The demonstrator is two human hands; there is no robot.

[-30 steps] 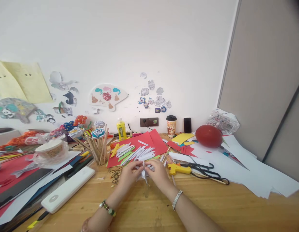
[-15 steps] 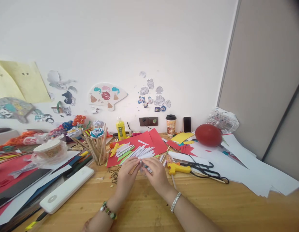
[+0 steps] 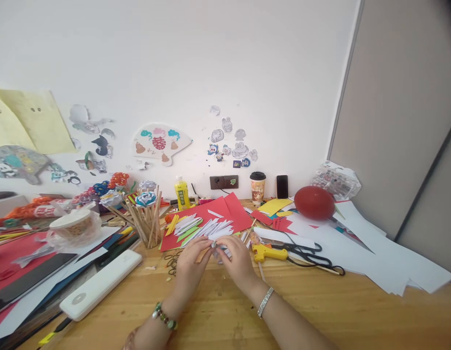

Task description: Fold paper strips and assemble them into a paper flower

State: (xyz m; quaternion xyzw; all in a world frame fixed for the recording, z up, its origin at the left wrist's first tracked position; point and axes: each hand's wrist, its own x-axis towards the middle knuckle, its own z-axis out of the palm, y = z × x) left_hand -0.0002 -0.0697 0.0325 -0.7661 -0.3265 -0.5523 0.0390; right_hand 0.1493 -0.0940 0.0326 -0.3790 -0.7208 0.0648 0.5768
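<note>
Over the wooden table, my left hand (image 3: 190, 260) and my right hand (image 3: 237, 258) meet fingertip to fingertip. Both pinch a small piece of folded paper (image 3: 214, 244), pale with a darker edge; most of it is hidden by the fingers. Just beyond the hands lie cut white paper strips (image 3: 216, 228) on red paper (image 3: 232, 209), with green strips (image 3: 189, 231) and yellow strips (image 3: 171, 225) to their left. A yellow glue gun (image 3: 269, 253) rests right of my right hand. Brown rubber bands (image 3: 171, 264) lie by my left hand.
At left stand a holder of sticks with paper flowers (image 3: 148, 228), a white elongated device (image 3: 101, 284) and a wrapped tub (image 3: 74, 228). Behind are a yellow bottle (image 3: 182, 194), a coffee cup (image 3: 258, 188) and a phone (image 3: 282, 187). Black-handled scissors (image 3: 309, 253) and a red balloon (image 3: 314, 203) lie at right.
The fingers have shifted slightly around the small paper, and its folded end now shows more clearly between the fingertips. Otherwise the hands stay in place.
</note>
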